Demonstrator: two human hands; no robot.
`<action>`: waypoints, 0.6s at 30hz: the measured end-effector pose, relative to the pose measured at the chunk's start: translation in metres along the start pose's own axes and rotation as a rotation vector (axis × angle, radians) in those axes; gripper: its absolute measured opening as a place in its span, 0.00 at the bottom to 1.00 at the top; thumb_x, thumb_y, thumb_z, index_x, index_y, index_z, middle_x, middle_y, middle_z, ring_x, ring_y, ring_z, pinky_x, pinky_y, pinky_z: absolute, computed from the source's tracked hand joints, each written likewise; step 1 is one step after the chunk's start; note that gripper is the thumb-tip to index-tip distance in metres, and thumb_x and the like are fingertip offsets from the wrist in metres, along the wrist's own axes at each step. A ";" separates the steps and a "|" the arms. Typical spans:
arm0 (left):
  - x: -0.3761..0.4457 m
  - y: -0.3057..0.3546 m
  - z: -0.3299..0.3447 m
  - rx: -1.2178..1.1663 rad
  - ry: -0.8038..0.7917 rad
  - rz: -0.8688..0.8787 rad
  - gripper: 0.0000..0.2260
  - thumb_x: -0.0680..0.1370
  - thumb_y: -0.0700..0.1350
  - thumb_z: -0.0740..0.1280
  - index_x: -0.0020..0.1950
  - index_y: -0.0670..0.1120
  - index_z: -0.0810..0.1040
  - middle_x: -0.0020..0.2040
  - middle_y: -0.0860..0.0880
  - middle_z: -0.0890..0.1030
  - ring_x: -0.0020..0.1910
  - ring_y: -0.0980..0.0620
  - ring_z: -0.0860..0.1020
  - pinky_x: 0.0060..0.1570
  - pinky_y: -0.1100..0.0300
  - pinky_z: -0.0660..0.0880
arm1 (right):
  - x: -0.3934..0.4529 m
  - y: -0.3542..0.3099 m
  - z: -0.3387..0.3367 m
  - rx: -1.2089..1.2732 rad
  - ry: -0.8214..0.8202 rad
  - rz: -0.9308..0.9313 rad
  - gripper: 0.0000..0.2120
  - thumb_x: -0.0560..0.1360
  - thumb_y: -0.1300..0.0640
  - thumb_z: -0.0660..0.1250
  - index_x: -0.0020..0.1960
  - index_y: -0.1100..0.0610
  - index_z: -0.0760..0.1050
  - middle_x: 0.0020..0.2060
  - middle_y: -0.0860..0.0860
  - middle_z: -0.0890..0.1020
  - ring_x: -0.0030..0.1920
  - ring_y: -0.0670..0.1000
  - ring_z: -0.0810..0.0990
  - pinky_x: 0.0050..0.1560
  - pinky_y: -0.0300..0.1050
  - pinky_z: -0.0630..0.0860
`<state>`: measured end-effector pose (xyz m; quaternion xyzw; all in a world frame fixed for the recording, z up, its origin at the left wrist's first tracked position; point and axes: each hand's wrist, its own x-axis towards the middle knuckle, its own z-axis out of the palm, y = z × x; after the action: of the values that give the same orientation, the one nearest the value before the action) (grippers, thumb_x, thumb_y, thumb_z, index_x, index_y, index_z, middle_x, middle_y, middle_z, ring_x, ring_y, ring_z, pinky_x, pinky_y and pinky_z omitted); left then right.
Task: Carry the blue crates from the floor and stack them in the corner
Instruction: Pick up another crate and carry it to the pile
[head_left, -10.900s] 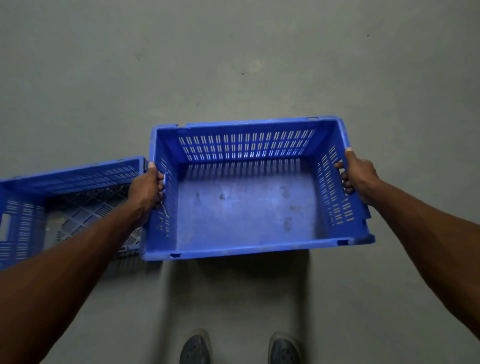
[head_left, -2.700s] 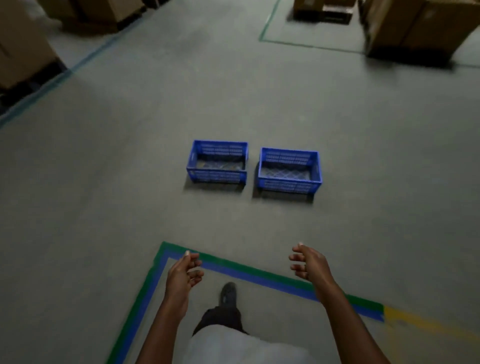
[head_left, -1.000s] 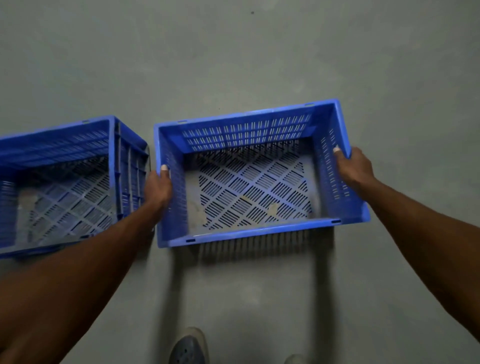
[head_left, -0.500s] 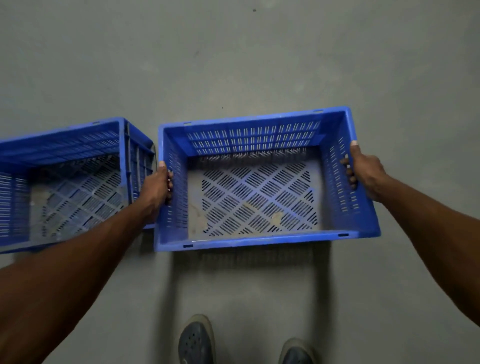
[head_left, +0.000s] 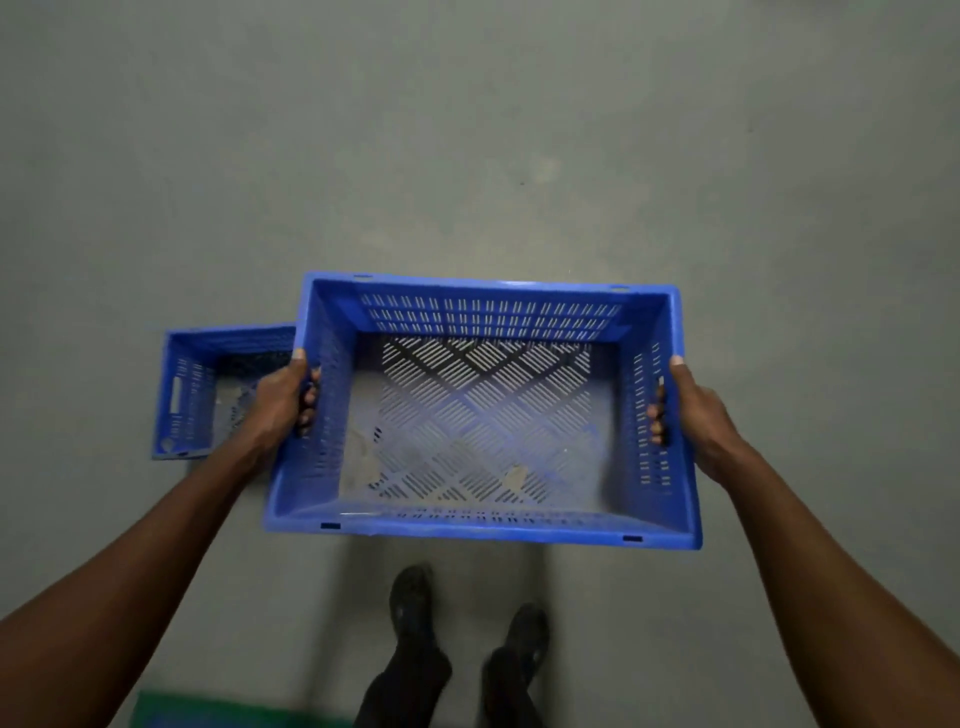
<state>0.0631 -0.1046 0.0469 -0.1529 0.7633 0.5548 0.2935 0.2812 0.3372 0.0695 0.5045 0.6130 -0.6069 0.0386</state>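
I hold an empty blue crate with slotted walls and a lattice bottom, lifted well above the grey floor. My left hand grips its left short wall, fingers through the handle slot. My right hand grips the right short wall the same way. A second blue crate rests on the floor below and to the left, partly hidden by my left hand and the raised crate.
My two feet in dark shoes stand under the crate's near edge. A strip of green floor tape shows at the bottom left. Bare grey concrete floor stretches ahead and to the right.
The crate has risen from floor level to about waist height in both hands. The second crate now looks smaller and farther below, and I stand more upright.
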 end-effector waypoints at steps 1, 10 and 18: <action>-0.024 0.021 -0.016 -0.009 0.011 0.011 0.21 0.82 0.64 0.55 0.44 0.49 0.74 0.31 0.50 0.67 0.22 0.54 0.63 0.22 0.64 0.62 | -0.029 -0.017 0.000 0.016 0.009 -0.009 0.25 0.79 0.33 0.59 0.41 0.55 0.72 0.29 0.53 0.74 0.24 0.51 0.69 0.27 0.43 0.70; -0.236 0.108 -0.163 -0.077 0.183 0.086 0.22 0.81 0.66 0.57 0.45 0.49 0.75 0.31 0.50 0.68 0.22 0.54 0.62 0.22 0.65 0.61 | -0.247 -0.123 0.021 -0.003 0.000 -0.143 0.25 0.79 0.32 0.57 0.40 0.54 0.71 0.28 0.52 0.70 0.23 0.49 0.63 0.25 0.39 0.62; -0.419 0.076 -0.247 -0.260 0.369 0.108 0.20 0.82 0.64 0.57 0.44 0.50 0.75 0.30 0.53 0.68 0.20 0.57 0.60 0.22 0.67 0.59 | -0.380 -0.161 0.041 -0.076 -0.191 -0.281 0.26 0.77 0.31 0.59 0.42 0.55 0.72 0.28 0.52 0.71 0.22 0.48 0.64 0.25 0.39 0.63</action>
<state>0.2788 -0.3485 0.4157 -0.2472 0.7333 0.6260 0.0967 0.3362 0.1269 0.4230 0.3518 0.6935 -0.6280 0.0303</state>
